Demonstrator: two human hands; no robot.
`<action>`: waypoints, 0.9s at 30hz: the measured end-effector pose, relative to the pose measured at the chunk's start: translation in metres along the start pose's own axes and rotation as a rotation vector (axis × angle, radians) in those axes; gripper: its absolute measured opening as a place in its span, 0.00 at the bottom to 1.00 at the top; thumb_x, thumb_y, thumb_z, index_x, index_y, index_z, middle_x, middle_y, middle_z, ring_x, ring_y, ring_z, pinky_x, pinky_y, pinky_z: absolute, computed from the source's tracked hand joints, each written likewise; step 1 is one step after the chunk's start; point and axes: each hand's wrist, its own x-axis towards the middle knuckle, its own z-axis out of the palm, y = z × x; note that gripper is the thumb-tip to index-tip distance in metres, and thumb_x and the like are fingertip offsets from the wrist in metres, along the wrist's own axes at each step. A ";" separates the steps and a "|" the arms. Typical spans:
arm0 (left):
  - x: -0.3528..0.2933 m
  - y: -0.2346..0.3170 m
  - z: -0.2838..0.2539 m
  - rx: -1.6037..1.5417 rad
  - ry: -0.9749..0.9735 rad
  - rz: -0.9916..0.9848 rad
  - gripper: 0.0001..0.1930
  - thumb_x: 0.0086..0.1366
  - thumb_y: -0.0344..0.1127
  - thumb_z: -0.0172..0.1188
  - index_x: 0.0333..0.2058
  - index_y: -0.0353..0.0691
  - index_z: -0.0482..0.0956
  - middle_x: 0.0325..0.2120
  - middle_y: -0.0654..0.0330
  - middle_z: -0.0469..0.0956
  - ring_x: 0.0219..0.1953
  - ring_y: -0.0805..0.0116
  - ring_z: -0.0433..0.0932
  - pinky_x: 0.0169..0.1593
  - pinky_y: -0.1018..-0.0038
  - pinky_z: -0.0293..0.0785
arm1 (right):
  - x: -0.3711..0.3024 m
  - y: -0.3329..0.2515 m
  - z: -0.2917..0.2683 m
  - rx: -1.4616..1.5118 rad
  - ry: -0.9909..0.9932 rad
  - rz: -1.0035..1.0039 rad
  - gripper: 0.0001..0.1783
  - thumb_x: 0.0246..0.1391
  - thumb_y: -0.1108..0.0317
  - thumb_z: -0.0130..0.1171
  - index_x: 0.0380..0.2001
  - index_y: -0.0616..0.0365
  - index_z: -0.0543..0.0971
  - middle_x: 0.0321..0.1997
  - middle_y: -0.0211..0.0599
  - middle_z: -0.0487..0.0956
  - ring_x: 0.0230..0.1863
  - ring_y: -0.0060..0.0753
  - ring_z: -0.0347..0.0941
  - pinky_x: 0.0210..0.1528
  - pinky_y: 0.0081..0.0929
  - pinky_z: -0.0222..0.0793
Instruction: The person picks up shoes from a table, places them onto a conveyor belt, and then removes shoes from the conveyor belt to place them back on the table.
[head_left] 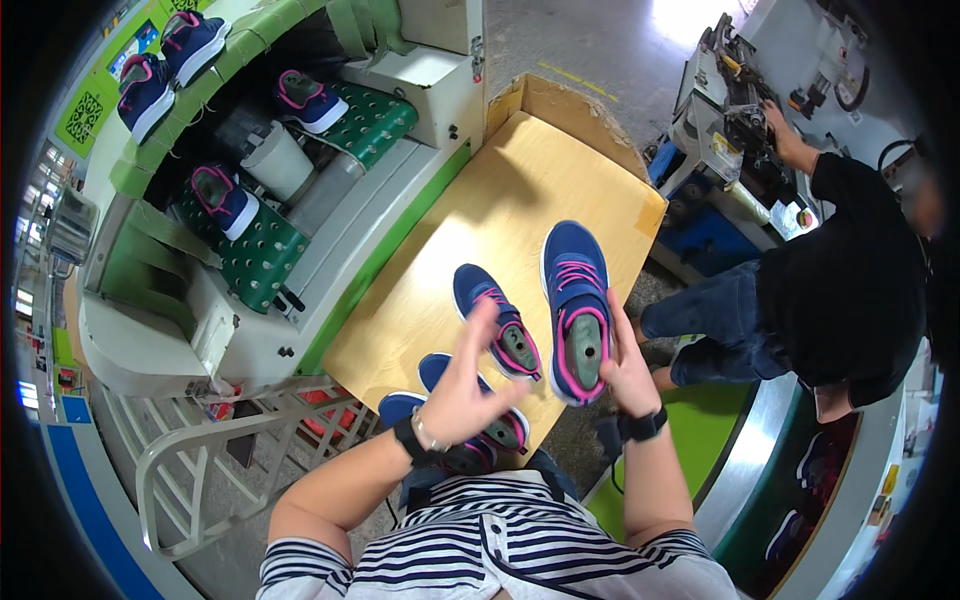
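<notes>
A navy sneaker [577, 265] with pink laces, pink collar trim and a white sole is held up by my right hand [628, 372], which grips it along the right side near the heel. Inside its opening sits a grey-green shoe last [584, 350]. My left hand [462, 392] is open, fingers spread, and appears to hold nothing. Just beyond it lies a second navy sneaker [475, 285], also with a last in it. More such sneakers, among them one with a blue toe [434, 368], lie partly hidden under my left hand and wrist.
The shoes lie on a wooden table [430, 240] with a cardboard edge [570, 100]. At left, a machine [420, 190] carries sneakers on green perforated plates [375, 130]; two more sneakers [145, 95] stand on its top. A person in black [850, 280] works at right, beside a conveyor [740, 460].
</notes>
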 end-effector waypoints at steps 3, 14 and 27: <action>0.036 -0.083 0.045 0.088 0.292 -0.377 0.59 0.58 0.54 0.68 0.68 0.24 0.36 0.69 0.31 0.38 0.73 0.41 0.38 0.73 0.61 0.38 | 0.005 0.072 -0.077 -0.610 0.205 0.257 0.57 0.50 0.56 0.69 0.72 0.64 0.45 0.76 0.61 0.44 0.78 0.49 0.39 0.76 0.36 0.37; 0.051 -0.138 0.070 -0.385 0.674 -0.709 0.43 0.46 0.25 0.66 0.63 0.36 0.57 0.50 0.49 0.72 0.50 0.58 0.75 0.52 0.64 0.74 | -0.005 0.128 -0.022 -1.000 0.614 0.032 0.53 0.44 0.76 0.63 0.71 0.62 0.45 0.72 0.64 0.51 0.73 0.61 0.48 0.72 0.45 0.47; 0.011 0.089 -0.154 -0.494 0.942 -0.172 0.26 0.51 0.22 0.56 0.52 0.39 0.69 0.39 0.61 0.75 0.40 0.67 0.77 0.44 0.72 0.76 | -0.018 0.115 -0.014 -0.660 0.668 0.073 0.49 0.47 0.82 0.58 0.71 0.59 0.46 0.67 0.57 0.58 0.69 0.50 0.57 0.70 0.36 0.50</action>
